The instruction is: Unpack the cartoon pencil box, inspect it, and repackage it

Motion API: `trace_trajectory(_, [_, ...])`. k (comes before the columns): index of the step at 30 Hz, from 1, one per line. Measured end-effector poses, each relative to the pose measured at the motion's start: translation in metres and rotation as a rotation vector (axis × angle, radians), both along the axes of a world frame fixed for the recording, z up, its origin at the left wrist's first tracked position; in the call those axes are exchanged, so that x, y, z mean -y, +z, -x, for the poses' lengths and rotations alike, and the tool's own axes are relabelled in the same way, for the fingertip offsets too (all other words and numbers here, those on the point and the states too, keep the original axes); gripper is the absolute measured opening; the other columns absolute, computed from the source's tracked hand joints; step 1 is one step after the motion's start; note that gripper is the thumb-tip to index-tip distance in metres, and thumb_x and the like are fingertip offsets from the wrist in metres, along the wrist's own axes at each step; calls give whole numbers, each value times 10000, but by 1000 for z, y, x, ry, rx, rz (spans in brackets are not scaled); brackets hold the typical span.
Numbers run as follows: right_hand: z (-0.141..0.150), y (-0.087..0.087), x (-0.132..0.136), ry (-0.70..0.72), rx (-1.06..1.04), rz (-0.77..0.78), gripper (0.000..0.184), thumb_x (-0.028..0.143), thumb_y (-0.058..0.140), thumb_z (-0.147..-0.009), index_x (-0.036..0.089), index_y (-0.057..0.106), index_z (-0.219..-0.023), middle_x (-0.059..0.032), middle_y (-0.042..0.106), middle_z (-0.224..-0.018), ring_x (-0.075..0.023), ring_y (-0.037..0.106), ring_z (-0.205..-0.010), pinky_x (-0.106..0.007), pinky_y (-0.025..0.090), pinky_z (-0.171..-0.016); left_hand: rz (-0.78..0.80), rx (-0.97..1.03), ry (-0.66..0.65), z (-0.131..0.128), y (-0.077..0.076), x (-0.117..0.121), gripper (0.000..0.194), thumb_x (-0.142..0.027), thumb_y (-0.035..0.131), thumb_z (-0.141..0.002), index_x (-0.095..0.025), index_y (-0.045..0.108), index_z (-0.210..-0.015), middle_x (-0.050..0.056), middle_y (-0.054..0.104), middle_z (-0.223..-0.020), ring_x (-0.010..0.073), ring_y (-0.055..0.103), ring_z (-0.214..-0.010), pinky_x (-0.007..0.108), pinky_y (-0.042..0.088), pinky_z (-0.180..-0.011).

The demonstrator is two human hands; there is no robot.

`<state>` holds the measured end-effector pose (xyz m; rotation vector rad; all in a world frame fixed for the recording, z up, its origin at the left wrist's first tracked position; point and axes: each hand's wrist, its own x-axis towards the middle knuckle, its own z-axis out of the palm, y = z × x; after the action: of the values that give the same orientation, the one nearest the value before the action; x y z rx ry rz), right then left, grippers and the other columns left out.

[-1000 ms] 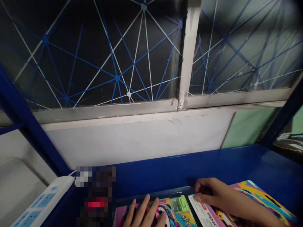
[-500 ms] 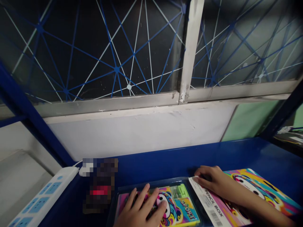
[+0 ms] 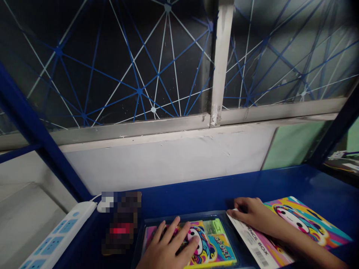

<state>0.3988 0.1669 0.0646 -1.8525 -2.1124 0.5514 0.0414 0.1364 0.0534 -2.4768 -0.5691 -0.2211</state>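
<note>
My left hand (image 3: 169, 244) lies flat with its fingers spread on a colourful pencil box (image 3: 214, 241), which shows a cartoon bear, the word SPORT and a green part at its far right corner. The box sits in a clear plastic tray (image 3: 230, 228) on the blue table. To the right, my right hand (image 3: 248, 210) pinches the far left corner of a printed packaging card (image 3: 260, 252), thumb on top. A white strip on the card reads PENCIL BOX and bears a barcode. My right forearm crosses the card and hides part of its bear print.
A white power strip (image 3: 60, 235) with blue sockets runs along the left. Beside it lies a blurred-out dark object (image 3: 120, 239) with a red patch. Behind the blue table (image 3: 196, 194) stand a white wall panel (image 3: 174, 160) and patterned windows. Blue frame posts rise at both sides.
The camera view has shifted slightly. Both hands stay in place, the left flat on the pencil box and the right at the card's corner.
</note>
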Motion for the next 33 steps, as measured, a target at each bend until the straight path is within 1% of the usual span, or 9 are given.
trace_trajectory(4, [2,-2,-3,-31,12,8,431,601,554,-854,238,540,-621,13,615,-616,-169,516,-623,-340,304,-656,36,-26,28,-2,6,2,443,-315,511,-1013,-309,514,-1456,13,619,-1446,318,708,-1162,429,651,-817])
trace_trajectory(9, [4,-1,-4,-59,-30,27,451,642,533,-846,238,607,-660,6,652,-651,-181,564,-664,-331,331,-658,169,5,43,-3,14,6,467,-309,526,-1000,-309,508,-1466,33,621,-1448,337,694,-1182,457,633,-854])
trace_trajectory(14, [4,-1,-3,-40,-53,29,422,630,570,-820,244,656,-672,7,667,-649,-188,591,-673,-333,344,-669,249,-69,87,-6,20,9,511,-277,582,-969,-290,497,-1472,52,573,-1487,382,667,-1218,520,642,-864])
trace_trajectory(18, [9,-4,-2,-38,-59,16,429,619,548,-853,244,675,-690,10,680,-645,-182,586,-654,-351,348,-716,285,-55,97,-6,17,9,551,-266,589,-965,-287,461,-1500,69,554,-1505,404,647,-1242,556,632,-875])
trace_trajectory(23, [13,-8,-2,-41,-74,-16,444,610,509,-889,235,676,-720,-11,705,-673,-195,598,-670,-348,345,-687,259,38,83,-3,9,7,583,-267,541,-995,-343,373,-1548,38,556,-1509,352,649,-1250,498,605,-931])
trace_trajectory(25, [13,-8,-3,-34,-89,-24,451,616,496,-901,235,679,-743,-14,711,-692,-196,602,-679,-344,348,-669,256,51,80,-2,6,6,595,-270,540,-992,-348,361,-1554,31,557,-1510,350,646,-1252,486,598,-935])
trace_trajectory(27, [13,-8,-3,-28,-107,-33,453,623,499,-903,234,683,-761,-16,717,-713,-197,602,-690,-342,353,-663,269,70,79,-1,3,6,600,-284,541,-991,-359,353,-1556,26,562,-1506,348,643,-1257,477,588,-943])
trace_trajectory(30, [14,-7,-2,-20,-133,-42,445,623,518,-901,230,685,-773,-19,718,-723,-200,607,-705,-335,361,-653,299,152,66,0,-3,4,627,-280,520,-1006,-399,285,-1575,19,562,-1507,316,625,-1286,464,546,-1012])
trace_trajectory(33, [17,-5,1,19,-153,-36,443,624,517,-912,235,683,-781,-12,720,-725,-197,617,-716,-322,365,-643,308,161,59,0,-3,4,623,-277,508,-1017,-411,270,-1576,15,551,-1518,305,610,-1307,464,530,-1040])
